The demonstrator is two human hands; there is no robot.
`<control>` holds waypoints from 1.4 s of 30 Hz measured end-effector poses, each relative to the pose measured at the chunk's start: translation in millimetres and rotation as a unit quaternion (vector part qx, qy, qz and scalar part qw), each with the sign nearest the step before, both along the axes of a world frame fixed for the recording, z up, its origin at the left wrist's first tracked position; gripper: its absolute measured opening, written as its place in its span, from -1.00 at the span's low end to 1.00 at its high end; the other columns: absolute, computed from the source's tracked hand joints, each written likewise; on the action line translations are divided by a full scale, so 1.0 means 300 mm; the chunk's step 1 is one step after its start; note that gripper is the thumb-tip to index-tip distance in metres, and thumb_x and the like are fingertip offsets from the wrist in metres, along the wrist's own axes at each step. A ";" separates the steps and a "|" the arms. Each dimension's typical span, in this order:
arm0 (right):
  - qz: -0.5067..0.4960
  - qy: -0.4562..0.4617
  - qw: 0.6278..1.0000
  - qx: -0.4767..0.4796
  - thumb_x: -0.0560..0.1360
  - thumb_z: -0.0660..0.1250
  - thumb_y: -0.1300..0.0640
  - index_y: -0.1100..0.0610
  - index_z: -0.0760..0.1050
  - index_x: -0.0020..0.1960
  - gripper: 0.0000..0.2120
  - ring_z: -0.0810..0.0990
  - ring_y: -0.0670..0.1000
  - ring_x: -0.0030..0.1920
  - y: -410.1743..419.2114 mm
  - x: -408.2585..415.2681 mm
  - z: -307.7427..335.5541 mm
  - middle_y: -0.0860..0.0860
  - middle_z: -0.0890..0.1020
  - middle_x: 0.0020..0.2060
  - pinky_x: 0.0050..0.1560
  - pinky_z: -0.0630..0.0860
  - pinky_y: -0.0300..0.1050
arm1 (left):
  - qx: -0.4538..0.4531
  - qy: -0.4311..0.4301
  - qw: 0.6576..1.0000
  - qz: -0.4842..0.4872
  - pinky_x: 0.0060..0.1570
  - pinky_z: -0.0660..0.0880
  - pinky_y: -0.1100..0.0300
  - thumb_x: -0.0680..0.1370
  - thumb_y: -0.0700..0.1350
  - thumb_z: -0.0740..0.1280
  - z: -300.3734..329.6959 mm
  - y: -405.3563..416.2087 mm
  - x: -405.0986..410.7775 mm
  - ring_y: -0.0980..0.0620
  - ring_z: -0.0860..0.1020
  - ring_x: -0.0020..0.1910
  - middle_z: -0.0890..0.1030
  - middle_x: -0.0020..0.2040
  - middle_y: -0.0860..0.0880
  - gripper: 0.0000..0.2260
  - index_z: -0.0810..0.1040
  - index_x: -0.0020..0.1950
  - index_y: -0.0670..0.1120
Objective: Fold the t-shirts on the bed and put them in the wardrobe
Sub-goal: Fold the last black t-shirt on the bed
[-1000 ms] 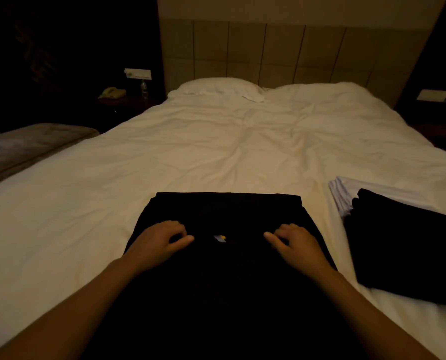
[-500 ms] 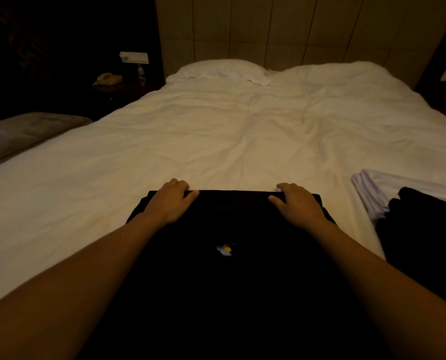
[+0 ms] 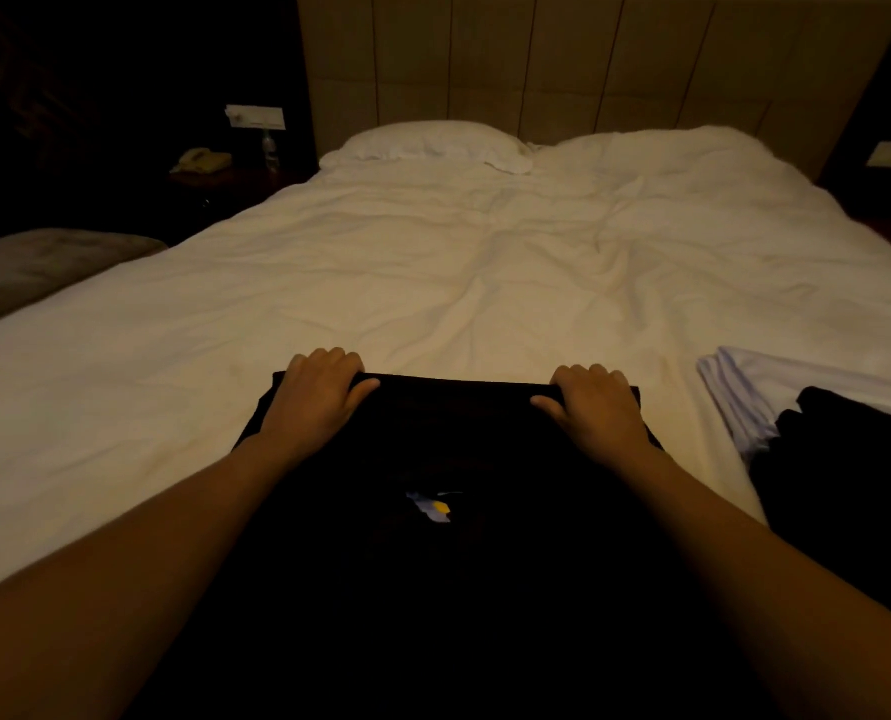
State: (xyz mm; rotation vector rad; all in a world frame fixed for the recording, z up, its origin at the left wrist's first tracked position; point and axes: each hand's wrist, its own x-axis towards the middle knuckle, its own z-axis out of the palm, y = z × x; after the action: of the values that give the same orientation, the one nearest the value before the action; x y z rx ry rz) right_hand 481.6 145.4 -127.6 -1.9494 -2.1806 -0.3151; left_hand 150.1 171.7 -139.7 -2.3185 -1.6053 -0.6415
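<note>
Item: black t-shirt (image 3: 433, 589), lying flat at the near edge of the bed (image 3: 433, 262), small printed emblem (image 3: 435, 506) facing up; likely spread for a lengthwise fold. Left hand (image 3: 313, 402) and right hand (image 3: 599, 407) are gripping its far edge, fingers curled over, thumbs lying on top. Folded white and black shirts (image 3: 796, 423) are waiting alongside at the right.

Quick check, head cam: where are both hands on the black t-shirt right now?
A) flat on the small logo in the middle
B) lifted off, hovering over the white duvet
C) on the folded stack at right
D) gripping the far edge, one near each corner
D: the left hand and right hand each curl over the far edge of the black t-shirt, well beyond its logo.
</note>
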 end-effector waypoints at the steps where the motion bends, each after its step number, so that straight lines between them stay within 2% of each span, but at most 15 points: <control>1: 0.000 0.014 1.000 0.002 0.61 0.11 -0.22 0.09 0.47 0.03 -0.61 0.48 0.10 -0.03 -0.014 -0.003 0.008 0.04 0.58 -0.06 -0.02 0.28 0.00 | 0.001 -0.005 1.000 0.001 -0.11 0.25 0.02 0.63 0.06 0.23 0.004 -0.012 -0.001 -0.15 0.47 -0.15 0.51 -0.17 -0.07 -0.74 0.50 -0.09 -0.11; 7: -0.004 0.076 0.996 0.042 0.62 0.13 -0.17 0.10 0.49 0.05 -0.65 0.47 0.08 -0.02 -0.108 -0.015 0.092 0.03 0.58 -0.05 0.03 0.29 -0.01 | 0.040 -0.038 0.998 -0.006 -0.12 0.26 0.03 0.65 0.10 0.16 0.082 -0.087 -0.006 -0.11 0.45 -0.18 0.51 -0.19 -0.03 -0.69 0.48 -0.12 -0.09; 11: -0.005 0.098 0.992 0.079 0.61 0.17 -0.15 0.10 0.49 0.03 -0.68 0.47 0.08 -0.02 -0.169 -0.020 0.150 0.03 0.58 -0.05 0.01 0.27 -0.01 | 0.061 -0.054 0.997 -0.017 -0.14 0.25 0.04 0.59 0.22 0.00 0.148 -0.153 -0.010 -0.08 0.43 -0.21 0.50 -0.21 -0.01 -0.58 0.46 -0.13 -0.06; 18: 0.024 0.123 0.975 0.182 0.55 0.32 -0.09 0.14 0.51 -0.09 -0.72 0.50 0.19 -0.12 -0.321 -0.004 0.215 0.07 0.58 -0.19 -0.13 0.18 -0.02 | 0.098 -0.094 0.989 -0.050 -0.13 0.17 0.11 0.60 0.18 0.07 0.252 -0.339 -0.028 -0.03 0.41 -0.21 0.50 -0.21 0.02 -0.63 0.46 -0.13 -0.06; 22: 0.038 0.148 0.966 0.209 0.52 0.34 -0.08 0.14 0.50 -0.15 -0.72 0.49 0.19 -0.20 -0.463 -0.002 0.212 0.06 0.55 -0.26 -0.16 0.20 -0.04 | 0.121 -0.098 0.985 -0.067 -0.15 0.13 0.14 0.61 0.14 0.12 0.267 -0.495 -0.040 -0.01 0.42 -0.23 0.51 -0.23 0.02 -0.67 0.49 -0.14 -0.07; 27: 0.050 0.168 0.971 0.163 0.47 0.18 -0.21 0.08 0.51 -0.15 -0.64 0.47 0.13 -0.19 -0.676 -0.002 0.144 -0.03 0.49 -0.27 -0.17 0.12 -0.07 | 0.109 -0.110 0.985 -0.080 -0.16 0.12 0.20 0.64 0.20 0.06 0.182 -0.704 -0.058 0.05 0.38 -0.22 0.50 -0.23 0.06 -0.60 0.49 -0.13 -0.05; 31: 0.064 0.169 0.979 0.098 0.42 0.12 -0.26 0.01 0.53 -0.17 -0.62 0.51 0.08 -0.19 -0.830 0.004 0.029 -0.08 0.53 -0.26 -0.15 0.20 -0.08 | 0.078 -0.122 0.986 -0.081 -0.17 0.16 0.21 0.63 0.24 0.04 0.052 -0.857 -0.070 0.10 0.40 -0.19 0.50 -0.21 0.10 -0.59 0.50 -0.13 0.00; 34: 0.082 0.149 0.985 0.043 0.40 0.11 -0.28 -0.02 0.56 -0.12 -0.60 0.55 0.07 -0.16 -0.905 0.010 -0.051 -0.09 0.58 -0.21 -0.13 0.23 -0.08 | 0.036 -0.106 0.991 -0.070 -0.17 0.26 0.17 0.63 0.29 -0.02 -0.035 -0.930 -0.079 0.06 0.49 -0.20 0.51 -0.20 0.11 -0.54 0.50 -0.15 0.03; 36: 0.081 0.142 0.986 0.013 0.44 0.18 -0.25 -0.02 0.59 -0.02 -0.62 0.55 0.06 -0.07 -0.929 0.018 -0.057 -0.07 0.61 -0.11 -0.08 0.23 -0.09 | -0.018 -0.105 0.992 -0.060 -0.12 0.36 0.17 0.59 0.36 -0.02 -0.064 -0.962 -0.086 0.08 0.51 -0.11 0.55 -0.10 0.12 -0.49 0.55 -0.05 0.04; 37: 0.076 0.138 0.987 0.008 0.49 0.26 -0.18 -0.01 0.60 0.02 -0.70 0.55 0.07 -0.02 -0.936 0.021 -0.048 -0.06 0.61 -0.07 -0.06 0.23 -0.10 | -0.042 -0.098 0.993 -0.057 -0.08 0.39 0.17 0.56 0.37 0.02 -0.071 -0.972 -0.089 0.10 0.52 -0.04 0.58 -0.02 0.12 -0.50 0.58 0.03 0.05; 39: 0.065 0.132 0.989 0.005 0.54 0.34 -0.05 -0.02 0.61 0.08 -0.82 0.53 0.05 0.05 -0.946 0.023 -0.020 -0.06 0.61 -0.01 -0.02 0.24 -0.11 | -0.053 -0.053 0.995 -0.061 -0.03 0.40 0.16 0.53 0.30 0.11 -0.069 -0.984 -0.094 0.08 0.55 0.06 0.61 0.09 0.10 -0.55 0.60 0.16 0.06; 42: 0.059 0.123 0.991 -0.011 0.56 0.33 -0.04 -0.04 0.61 0.12 -0.81 0.53 0.04 0.08 -0.970 0.033 0.000 -0.06 0.60 0.01 0.04 0.28 -0.11 | -0.051 -0.023 0.997 -0.054 -0.15 0.39 0.15 0.53 0.18 0.13 -0.051 -0.992 -0.097 -0.01 0.62 -0.01 0.66 0.03 0.08 -0.61 0.66 0.11 0.08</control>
State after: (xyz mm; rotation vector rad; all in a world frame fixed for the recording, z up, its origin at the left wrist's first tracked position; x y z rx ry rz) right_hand 491.4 -145.5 -127.6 -1.7544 -2.1324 -0.0287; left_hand 121.0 -125.9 -154.9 -2.4953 -1.5766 -0.6549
